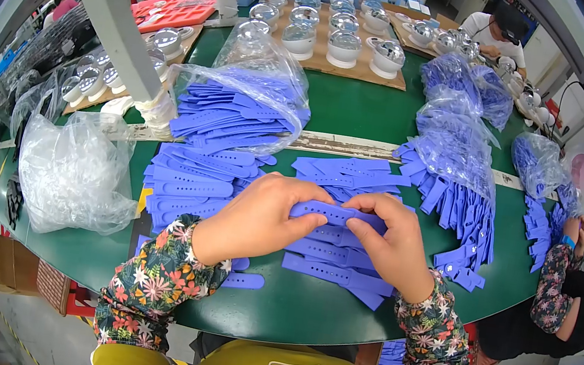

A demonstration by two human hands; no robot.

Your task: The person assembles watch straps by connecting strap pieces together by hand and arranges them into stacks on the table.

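Observation:
Between my two hands I hold a blue-violet perforated strap, level above the table. My left hand pinches one end between thumb and fingers. The other end is pinched by my right hand in the same way. Beneath and just in front of my hands lies a pile of similar straps. Another stack of straps sits to the left, beside my left wrist. Part of the held strap is covered by my fingers.
A plastic bag of straps lies behind the piles, and more bagged straps are on the right. At left sits a crumpled clear bag. Shiny domed units stand on cardboard at the back. A co-worker's sleeve shows at right.

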